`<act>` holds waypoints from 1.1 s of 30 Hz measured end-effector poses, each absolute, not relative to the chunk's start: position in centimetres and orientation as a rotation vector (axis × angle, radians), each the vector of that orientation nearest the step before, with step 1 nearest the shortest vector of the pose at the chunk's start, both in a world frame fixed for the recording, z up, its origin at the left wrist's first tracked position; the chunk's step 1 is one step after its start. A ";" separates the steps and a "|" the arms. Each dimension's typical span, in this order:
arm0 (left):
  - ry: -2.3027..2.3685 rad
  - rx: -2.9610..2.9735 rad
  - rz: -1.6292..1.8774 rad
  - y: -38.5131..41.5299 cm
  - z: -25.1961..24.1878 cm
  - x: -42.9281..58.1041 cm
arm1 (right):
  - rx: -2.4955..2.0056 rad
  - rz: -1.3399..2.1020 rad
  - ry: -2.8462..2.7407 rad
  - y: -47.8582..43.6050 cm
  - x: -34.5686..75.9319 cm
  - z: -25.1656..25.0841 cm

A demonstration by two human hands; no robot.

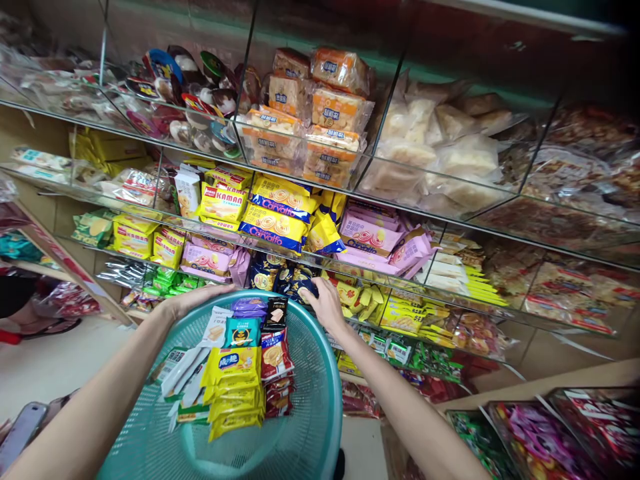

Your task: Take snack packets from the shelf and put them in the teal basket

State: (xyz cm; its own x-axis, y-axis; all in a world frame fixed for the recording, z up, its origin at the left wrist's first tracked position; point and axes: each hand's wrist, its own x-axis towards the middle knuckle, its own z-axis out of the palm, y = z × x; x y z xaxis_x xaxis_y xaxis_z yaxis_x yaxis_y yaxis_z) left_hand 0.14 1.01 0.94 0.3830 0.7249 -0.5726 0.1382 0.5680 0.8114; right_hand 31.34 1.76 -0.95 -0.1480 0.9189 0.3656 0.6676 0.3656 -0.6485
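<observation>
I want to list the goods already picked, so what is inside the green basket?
The green basket holds snack packs: a yellow stack, red packs, a teal pack, a black pack, purple packs and white packs. Lower packs are mostly covered.
</observation>
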 end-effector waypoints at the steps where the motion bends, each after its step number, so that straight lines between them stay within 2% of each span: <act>1: 1.124 0.899 0.454 1.1 0.9 0.1 | -1.379 0.487 -1.811 1.5 31.7 -0.8; 7: 1.047 0.899 0.451 0.9 0.9 -0.2 | -1.329 0.898 -1.422 -1.9 33.8 0.6; 13: 1.130 1.027 0.459 1.5 -0.6 -2.1 | -1.125 1.731 -0.766 -7.9 33.9 2.1; 17: 1.207 1.265 0.433 2.0 -1.5 -3.4 | -1.143 2.016 -0.699 -12.4 31.7 1.2; 25: 1.140 1.212 0.435 2.0 -1.0 -2.5 | -1.363 2.448 -0.741 -16.6 24.8 -3.7; 29: 1.128 1.221 0.442 2.4 -1.2 -2.4 | -1.682 2.460 -0.686 -16.8 21.7 -5.7; 33: 1.130 1.241 0.438 2.4 -0.8 -2.0 | -1.799 2.430 -0.706 -16.8 20.2 -7.3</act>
State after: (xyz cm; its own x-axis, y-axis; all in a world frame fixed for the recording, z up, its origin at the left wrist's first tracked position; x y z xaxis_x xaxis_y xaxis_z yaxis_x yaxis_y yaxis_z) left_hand -1.96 2.37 -0.83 0.4321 0.7912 -0.4327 0.2934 0.3304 0.8971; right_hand 20.16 -16.80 -7.28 -0.3285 0.2921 -0.8982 0.2348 -0.8959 -0.3772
